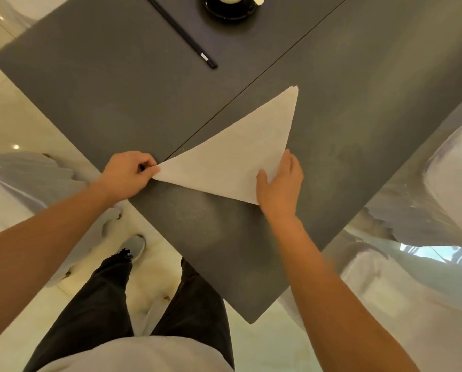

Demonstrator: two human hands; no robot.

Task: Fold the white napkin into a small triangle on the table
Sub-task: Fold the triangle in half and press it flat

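Note:
The white napkin [235, 154] lies flat on the dark grey table [111, 92] as a large triangle, its far tip pointing up and right. My left hand [126, 175] pinches the napkin's left corner at the table's near edge. My right hand [280, 183] rests on the napkin's near right corner, thumb on top of the cloth and fingers along its right edge. That corner is partly hidden under the hand.
Black chopsticks [181, 32] lie diagonally at the back of the table beside a black saucer [228, 10] bearing a white cup. A seam runs diagonally across the tabletop. White-covered chairs [439, 183] stand left and right. My legs stand by the table's near corner.

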